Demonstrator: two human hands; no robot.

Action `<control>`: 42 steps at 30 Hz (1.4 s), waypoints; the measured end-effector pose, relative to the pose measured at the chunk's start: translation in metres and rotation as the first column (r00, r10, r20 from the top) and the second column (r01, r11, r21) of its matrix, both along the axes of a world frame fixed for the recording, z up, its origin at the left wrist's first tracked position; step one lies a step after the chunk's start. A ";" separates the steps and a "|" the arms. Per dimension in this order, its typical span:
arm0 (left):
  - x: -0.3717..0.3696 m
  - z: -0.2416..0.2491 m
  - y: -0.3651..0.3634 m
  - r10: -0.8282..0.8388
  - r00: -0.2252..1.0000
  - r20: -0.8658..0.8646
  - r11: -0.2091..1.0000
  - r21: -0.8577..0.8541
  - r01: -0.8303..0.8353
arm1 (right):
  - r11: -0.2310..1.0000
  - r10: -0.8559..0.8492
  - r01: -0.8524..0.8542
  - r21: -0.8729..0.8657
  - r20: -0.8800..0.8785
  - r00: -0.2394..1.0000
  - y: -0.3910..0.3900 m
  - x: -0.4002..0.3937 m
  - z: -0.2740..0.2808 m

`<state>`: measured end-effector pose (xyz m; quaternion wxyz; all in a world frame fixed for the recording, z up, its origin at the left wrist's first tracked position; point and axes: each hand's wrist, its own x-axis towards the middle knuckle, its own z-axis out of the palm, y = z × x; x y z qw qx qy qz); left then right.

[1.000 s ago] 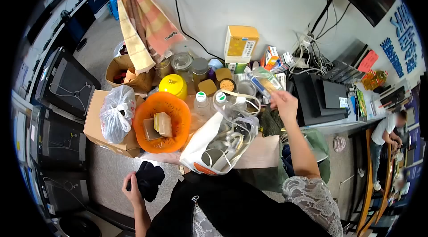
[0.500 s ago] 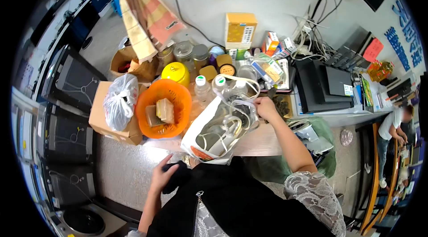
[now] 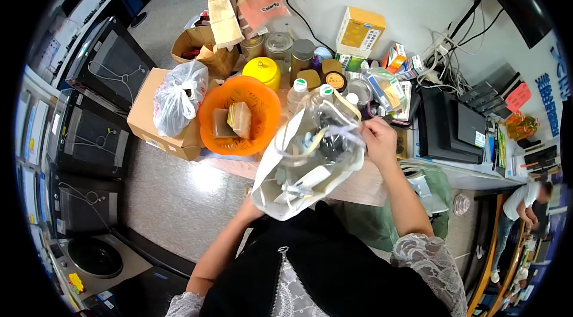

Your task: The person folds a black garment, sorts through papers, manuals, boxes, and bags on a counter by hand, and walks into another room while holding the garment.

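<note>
A white bag stands tilted at the table's front edge, its mouth turned up toward me. Inside it lie clear plastic pieces, cords and pale tubing. My right hand is closed on the bag's right rim. At the bag's lower left side is my left hand, touching it; the fingers are hidden behind the bag. Just beyond the bag stand several clear bottles with white caps. An orange basket to the left holds two block-like packs.
A cardboard box carries a tied plastic bag at the left. Jars, a yellow pot and a yellow carton line the back. Black devices sit right, above a green bag. Another person is far right.
My left hand, spread open beside the bag earlier, has come against its lower left side. The bag's mouth has tilted and opened wider. My right hand keeps its hold; the view has shifted.
</note>
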<state>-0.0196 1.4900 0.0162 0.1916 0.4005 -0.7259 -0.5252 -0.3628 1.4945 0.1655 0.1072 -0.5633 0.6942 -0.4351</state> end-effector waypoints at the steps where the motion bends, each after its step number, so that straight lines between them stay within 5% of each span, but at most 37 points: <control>1: -0.009 0.018 -0.002 -0.012 1.000 0.012 0.998 0.057 0.011 | 0.999 -0.030 0.031 0.040 -0.029 0.999 -0.006 -0.006 -0.002; 4: -0.010 0.007 0.003 0.105 0.973 0.203 0.980 0.147 -0.137 | 0.991 -0.079 0.081 0.106 -0.023 0.997 -0.021 -0.033 -0.025; 6: -0.008 0.028 0.004 0.128 0.986 0.102 0.984 0.110 -0.139 | 0.976 -0.144 0.127 0.180 0.085 0.986 -0.023 -0.042 -0.029; 11: 0.021 0.036 0.007 0.218 0.974 0.054 0.965 0.137 -0.224 | 0.966 -0.062 0.128 -0.223 0.281 0.958 0.004 -0.035 -0.012; 15: 0.050 0.029 0.015 0.318 0.941 0.116 0.915 0.222 -0.337 | 0.946 -0.048 0.155 -0.283 0.353 0.935 0.029 -0.024 -0.005; 21: 0.056 0.008 0.022 0.197 0.931 0.307 0.971 0.068 -0.228 | 0.985 -0.117 0.073 0.155 0.294 0.949 0.005 -0.060 -0.067; 25: 0.024 -0.069 0.011 0.171 0.947 0.271 0.930 0.274 -0.246 | 0.941 -0.091 0.001 0.337 0.251 0.964 -0.031 -0.065 -0.099; 27: 0.013 -0.068 0.002 0.188 0.980 0.059 0.695 0.697 -0.176 | 0.889 -0.095 0.006 0.458 0.172 0.981 -0.029 -0.048 -0.071; 28: 0.008 -0.067 -0.004 0.224 0.973 -0.045 0.522 0.849 -0.081 | 0.926 -0.052 0.075 0.371 -0.071 0.996 -0.022 -0.036 -0.056; 32: 0.019 -0.068 -0.007 0.252 0.953 -0.170 0.440 0.897 0.043 | 0.915 -0.125 0.160 0.370 -0.115 0.985 0.013 0.010 -0.008; 33: 0.022 -0.050 -0.006 0.340 0.924 -0.174 0.323 0.945 0.059 | 0.924 -0.122 0.139 0.356 -0.069 0.990 0.023 0.021 -0.001; 35: 0.033 -0.059 -0.007 0.326 0.868 -0.373 0.360 0.899 0.251 | 0.955 -0.088 0.094 0.282 -0.035 0.996 0.026 0.042 0.023; 36: 0.033 -0.052 -0.010 0.397 0.872 -0.286 0.170 0.957 0.236 | 0.973 -0.058 0.067 0.221 -0.048 0.997 0.024 0.057 0.038; 37: 0.037 -0.048 -0.009 0.419 0.860 -0.291 0.115 0.957 0.267 | 0.986 -0.029 0.039 0.160 -0.061 0.998 0.023 0.073 0.056; 42: 0.071 -0.019 -0.026 0.456 0.807 -0.374 0.175 0.927 0.331 | 0.996 0.052 -0.044 0.080 -0.095 0.994 0.000 0.124 0.148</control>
